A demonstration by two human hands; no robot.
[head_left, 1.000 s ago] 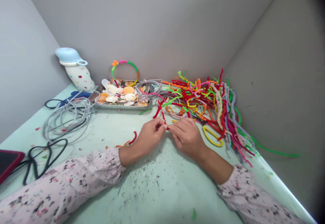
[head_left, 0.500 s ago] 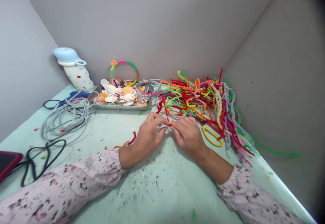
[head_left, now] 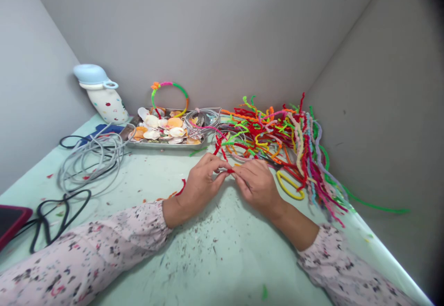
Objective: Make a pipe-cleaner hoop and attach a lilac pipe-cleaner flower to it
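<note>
My left hand (head_left: 204, 182) and my right hand (head_left: 257, 184) meet at the middle of the table, fingertips almost touching. Between them they pinch a red pipe cleaner (head_left: 230, 171), of which only a short bent piece shows. The rest of it is covered by my fingers or blends with the red strands behind. Just beyond my fingertips lies a large heap of coloured pipe cleaners (head_left: 270, 130). A yellow pipe cleaner loop (head_left: 290, 186) rests beside my right wrist. Left of my left hand, a short red and orange piece (head_left: 181, 187) is partly hidden.
A metal tray (head_left: 166, 146) of seashells stands at the back, with a multicoloured pipe cleaner ring (head_left: 188, 94) upright on it. Coiled grey cable (head_left: 65, 171), black cord (head_left: 63, 227) and a red-edged device (head_left: 17, 213) lie left. A bottle (head_left: 104, 102) leans near the wall.
The red strand that stood up from my fingertips has dropped and looks shorter, bunched between my fingers. Both hands stay in nearly the same place.
</note>
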